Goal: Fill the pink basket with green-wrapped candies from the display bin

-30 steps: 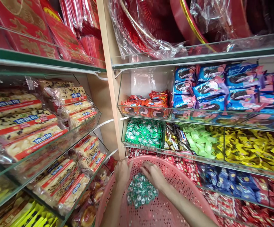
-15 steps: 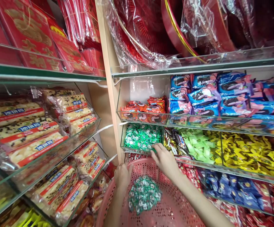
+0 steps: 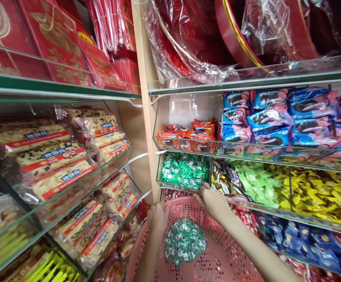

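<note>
A pink perforated plastic basket stands against the shelf front, with a heap of small green-wrapped candies inside it. My left hand is closed on the basket's far-left rim. Beyond that rim, more green-wrapped candies fill a glass-fronted shelf compartment. My right hand reaches over the basket to the compartment's front right corner. Its fingers curl by the glass lip, thumb low near the basket rim; what they hold, if anything, is hidden.
Right of the green candies are brown-wrapped bars, light-green packets and yellow packets. Blue-and-pink cookie packs fill the shelf above. Wrapped pastry bars line glass shelves at left. A wooden upright divides the shelving.
The whole scene has shifted slightly right in view. Both hands keep nearly the same places at the basket and the compartment; the candy heap looks unchanged.
</note>
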Demonstrator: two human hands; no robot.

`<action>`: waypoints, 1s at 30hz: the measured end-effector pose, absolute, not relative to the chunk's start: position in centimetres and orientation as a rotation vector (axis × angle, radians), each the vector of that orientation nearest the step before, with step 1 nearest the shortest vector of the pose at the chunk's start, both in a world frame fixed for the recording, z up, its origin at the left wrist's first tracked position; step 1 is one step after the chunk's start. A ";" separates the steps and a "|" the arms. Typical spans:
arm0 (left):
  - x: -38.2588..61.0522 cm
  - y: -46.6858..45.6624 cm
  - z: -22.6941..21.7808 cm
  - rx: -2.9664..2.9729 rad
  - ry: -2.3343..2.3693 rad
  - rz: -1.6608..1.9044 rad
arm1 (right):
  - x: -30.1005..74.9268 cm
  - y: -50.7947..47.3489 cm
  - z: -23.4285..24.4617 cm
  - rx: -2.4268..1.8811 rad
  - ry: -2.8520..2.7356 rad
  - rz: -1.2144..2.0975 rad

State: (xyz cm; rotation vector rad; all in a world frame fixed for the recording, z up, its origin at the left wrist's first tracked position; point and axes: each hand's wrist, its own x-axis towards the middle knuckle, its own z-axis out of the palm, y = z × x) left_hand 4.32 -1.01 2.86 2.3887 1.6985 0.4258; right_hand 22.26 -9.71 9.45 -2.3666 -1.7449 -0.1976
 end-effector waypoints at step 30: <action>4.3 -0.8 3.0 2.384 1.700 0.404 | 19.5 -8.0 7.4 -1.315 -1.506 0.574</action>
